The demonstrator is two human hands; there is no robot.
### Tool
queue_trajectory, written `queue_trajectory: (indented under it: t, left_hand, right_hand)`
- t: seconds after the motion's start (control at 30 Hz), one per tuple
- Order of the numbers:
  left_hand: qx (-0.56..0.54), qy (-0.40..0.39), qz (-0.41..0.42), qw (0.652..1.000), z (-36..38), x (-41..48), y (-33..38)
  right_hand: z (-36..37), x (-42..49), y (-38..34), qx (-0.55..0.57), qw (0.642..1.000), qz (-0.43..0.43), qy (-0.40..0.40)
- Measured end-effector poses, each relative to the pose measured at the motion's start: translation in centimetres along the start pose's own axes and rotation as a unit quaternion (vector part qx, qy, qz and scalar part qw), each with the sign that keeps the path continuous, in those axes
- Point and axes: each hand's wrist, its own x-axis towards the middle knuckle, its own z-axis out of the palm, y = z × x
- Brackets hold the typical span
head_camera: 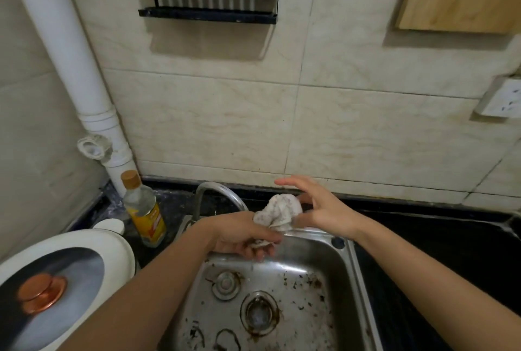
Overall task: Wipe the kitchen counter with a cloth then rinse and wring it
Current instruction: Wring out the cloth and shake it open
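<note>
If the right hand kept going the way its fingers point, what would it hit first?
The cloth, bunched directly in front of the right hand over the sink. Past it, probably the tap, though depth is unclear.
</note>
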Motion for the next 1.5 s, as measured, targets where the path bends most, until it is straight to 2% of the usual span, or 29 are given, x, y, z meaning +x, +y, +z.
queue_trajectory:
  t: [0.07,0.13,0.27,0.33,0.4,0.47,0.5,0.57,0.63,0.7,0.77,0.8,0.87,0.93,1.0,1.07,1.13,1.17,1.23,1.27,1.3,1.37,1.43,1.5]
  left_hand:
    - [-0.023,-0.005,0.002,1.0,-0.4,0.0,0.6]
    - [-0.008,-0.028,0.001,1.0,-0.3,0.0,1.5]
    - [0.069,-0.071,-0.026,0.995,0.4,-0.1,3.6]
    - [0.125,-0.042,-0.035,0.991,0.7,-0.1,4.2]
    - [0.217,0.03,-0.022,0.975,1.0,-0.1,4.5]
    - [0.358,0.106,-0.003,0.928,1.3,0.0,4.6]
    - [0.44,0.137,0.004,0.887,1.5,0.1,4.6]
    - [0.592,0.196,0.01,0.782,1.8,0.5,4.6]
    - [0.695,0.244,0.028,0.676,1.8,0.6,4.7]
    - [0.764,0.253,0.051,0.591,1.6,0.5,4.8]
    - [0.799,0.244,0.079,0.544,1.1,0.6,4.8]
    - [0.807,0.238,0.099,0.531,0.9,0.4,4.7]
    - [0.815,0.245,0.164,0.499,0.6,0.2,4.6]
    - [0.819,0.262,0.181,0.478,0.2,0.4,4.5]
    - [0.787,0.288,0.126,0.531,0.3,0.9,4.7]
    - [0.718,0.3,0.054,0.625,0.4,1.3,5.3]
    - [0.623,0.301,0.039,0.721,0.2,1.5,5.7]
    - [0.559,0.289,0.042,0.776,0.0,1.4,6.0]
    - [0.421,0.231,0.04,0.876,-0.6,1.0,6.5]
    - [0.366,0.184,0.025,0.912,-0.6,0.4,7.1]
    - [0.325,0.135,0.002,0.936,-0.5,-0.1,7.5]
    - [0.29,0.064,-0.04,0.954,-0.4,-0.7,8.1]
    - [0.285,0.04,-0.066,0.955,-0.3,-0.7,8.2]
    - [0.323,0.057,-0.073,0.942,-0.2,-0.4,8.0]
  right_hand:
    - [0.5,-0.5,0.2,-0.079,0.996,-0.047,-0.017]
    - [1.2,-0.4,0.7,-0.221,0.971,-0.079,-0.035]
    - [2.0,0.7,1.6,-0.467,0.864,-0.176,0.059]
    - [1.7,1.2,1.6,-0.515,0.826,-0.2,0.113]
    - [1.2,1.5,1.7,-0.549,0.798,-0.214,0.127]
    - [1.0,1.4,1.1,-0.58,0.786,-0.192,0.097]
    - [1.0,1.4,0.8,-0.588,0.787,-0.17,0.076]
    - [1.3,1.4,0.0,-0.586,0.805,-0.088,0.028]
    - [2.1,1.8,-0.3,-0.54,0.841,-0.021,0.013]
    - [2.5,2.1,-0.2,-0.433,0.901,0.036,0.006]
    - [2.7,2.0,-0.3,-0.249,0.964,0.091,-0.009]
    - [2.8,1.8,-0.3,-0.155,0.981,0.111,-0.024]
    - [2.9,1.3,-0.5,-0.016,0.988,0.14,-0.065]
    - [3.1,1.1,-0.5,0.044,0.984,0.153,-0.084]
    - [2.9,1.5,-0.5,0.011,0.987,0.156,-0.035]
    - [2.2,2.1,-0.5,-0.143,0.982,0.117,0.048]
    - [1.6,2.4,-0.2,-0.322,0.939,0.032,0.114]
    - [1.4,2.5,0.1,-0.369,0.919,-0.013,0.14]
    - [1.3,2.4,0.6,-0.398,0.894,-0.115,0.172]
    - [1.4,2.2,0.7,-0.419,0.874,-0.168,0.179]
    - [1.3,2.1,0.8,-0.446,0.851,-0.208,0.185]
    - [1.1,2.2,1.0,-0.491,0.814,-0.249,0.185]
    - [0.9,2.6,0.7,-0.505,0.799,-0.265,0.191]
    - [0.9,2.9,0.6,-0.527,0.782,-0.269,0.196]
